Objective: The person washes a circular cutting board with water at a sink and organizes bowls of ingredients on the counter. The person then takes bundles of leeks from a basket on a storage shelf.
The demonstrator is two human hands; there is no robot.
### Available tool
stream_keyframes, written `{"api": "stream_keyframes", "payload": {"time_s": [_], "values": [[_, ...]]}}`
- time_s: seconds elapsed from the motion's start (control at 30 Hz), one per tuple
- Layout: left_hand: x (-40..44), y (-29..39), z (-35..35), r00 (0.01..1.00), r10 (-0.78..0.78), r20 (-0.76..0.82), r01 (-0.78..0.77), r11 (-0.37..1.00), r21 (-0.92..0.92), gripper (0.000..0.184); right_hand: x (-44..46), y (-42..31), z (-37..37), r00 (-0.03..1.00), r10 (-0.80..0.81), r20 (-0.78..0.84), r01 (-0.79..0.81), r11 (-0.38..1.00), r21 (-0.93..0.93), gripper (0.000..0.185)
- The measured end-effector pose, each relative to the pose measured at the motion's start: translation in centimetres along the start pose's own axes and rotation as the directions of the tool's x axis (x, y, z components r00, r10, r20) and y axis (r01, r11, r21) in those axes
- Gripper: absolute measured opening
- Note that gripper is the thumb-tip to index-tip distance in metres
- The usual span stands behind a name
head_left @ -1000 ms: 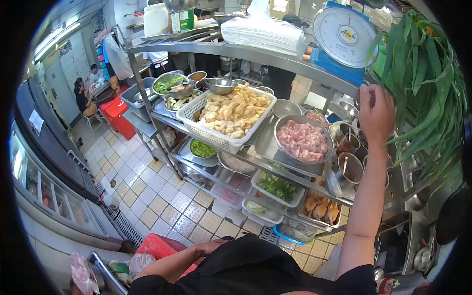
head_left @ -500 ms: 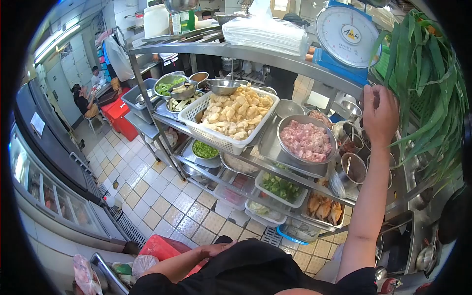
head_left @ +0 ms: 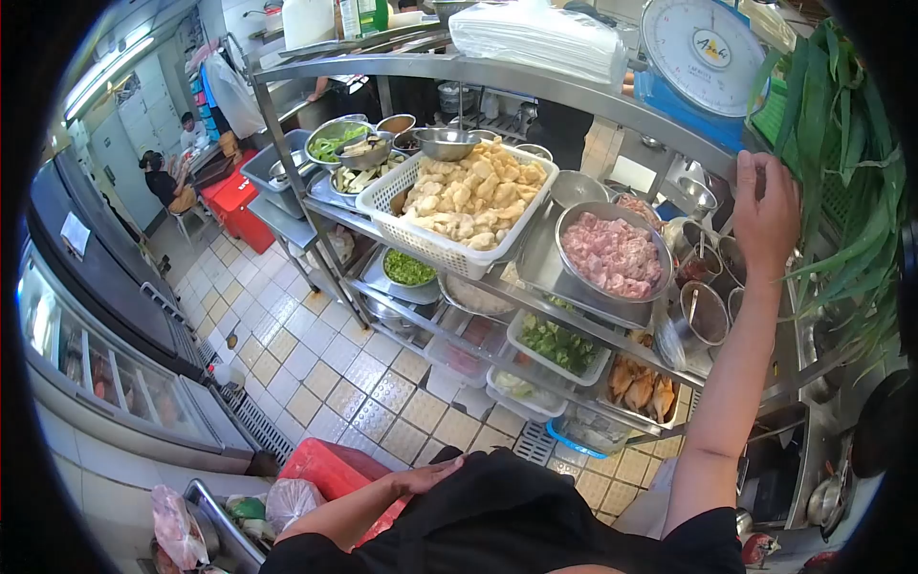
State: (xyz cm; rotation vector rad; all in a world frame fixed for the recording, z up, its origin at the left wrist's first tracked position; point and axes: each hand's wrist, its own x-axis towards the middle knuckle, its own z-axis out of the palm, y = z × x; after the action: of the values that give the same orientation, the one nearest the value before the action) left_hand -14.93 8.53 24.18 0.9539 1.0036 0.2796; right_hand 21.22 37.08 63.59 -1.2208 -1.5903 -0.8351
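My right hand (head_left: 768, 218) is raised at the end of my outstretched arm, its fingers curled over the top metal rail (head_left: 574, 93) of a rack. Just beyond it stands a blue dial scale (head_left: 703, 43), and long green leaves (head_left: 846, 124) hang to its right. Below and left of that hand sits a steel bowl of raw pinkish meat (head_left: 614, 251). My left hand (head_left: 428, 476) lies flat at my waist against the black apron (head_left: 497, 507), fingers stretched out and holding nothing.
The rack carries a white basket (head_left: 421, 241) heaped with pale yellow pieces, plus bowls of cut vegetables. Lower down are tubs of greens (head_left: 559, 344) and a tray of browned poultry (head_left: 643, 390). A red crate (head_left: 325, 469) stands by my left arm. Two people sit far left.
The view has tilted slightly, so the rack and its contents appear shifted right and a bit up. My right hand stays at the rail. More of my left hand's fingers show.
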Motion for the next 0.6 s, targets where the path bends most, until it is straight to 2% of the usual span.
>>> {"api": "stream_keyframes", "payload": {"time_s": [0.03,0.17,0.23,0.5,0.6], "values": [[0.4,0.0,0.0,1.0,0.023,-0.001,-0.023,0.998,0.056,0.087,0.0,0.0,0.0,1.0,-0.001,-0.001,0.001,1.0,-0.004,0.037],[0.8,0.2,0.2,1.0,-0.016,0.013,0.014,0.997,0.079,0.086,-0.1,0.0,-0.1,1.0,-0.024,-0.014,0.023,1.0,-0.015,0.038],[0.3,0.9,0.7,0.997,-0.01,0.083,0.019,0.994,-0.106,0.089,0.0,0.0,-0.2,0.999,-0.036,-0.021,0.036,0.999,-0.019,0.038],[1.2,0.8,0.6,0.992,-0.103,0.077,0.118,0.967,-0.227,0.083,0.0,0.0,-0.2,1.0,0.0,0.019,0.0,1.0,-0.029,0.039],[-1.1,3.7,1.2,0.992,-0.117,0.047,0.124,0.968,-0.219,0.084,-0.1,0.1,-0.1,0.999,-0.034,-0.005,0.033,0.999,-0.028,0.039]]}}
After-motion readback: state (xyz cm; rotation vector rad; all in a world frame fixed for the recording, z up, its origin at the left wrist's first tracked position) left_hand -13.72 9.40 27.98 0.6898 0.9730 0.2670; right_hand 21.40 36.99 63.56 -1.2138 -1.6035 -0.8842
